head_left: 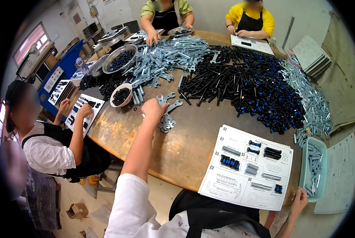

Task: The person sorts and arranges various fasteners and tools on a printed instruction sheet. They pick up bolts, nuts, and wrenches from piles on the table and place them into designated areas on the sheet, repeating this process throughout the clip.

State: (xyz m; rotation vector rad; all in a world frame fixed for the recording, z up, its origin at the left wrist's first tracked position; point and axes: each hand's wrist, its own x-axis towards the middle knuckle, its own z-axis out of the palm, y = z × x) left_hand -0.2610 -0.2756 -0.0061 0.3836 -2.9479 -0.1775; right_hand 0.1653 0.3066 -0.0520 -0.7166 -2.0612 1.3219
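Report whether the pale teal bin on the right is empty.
Not empty: loose silver metal parts lie inside the teal bin.

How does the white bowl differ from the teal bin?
The white bowl is round; the teal bin is long and roughly rectangular. The bowl holds small black parts, the bin silvery metal pieces. Both are open-topped containers of loose parts.
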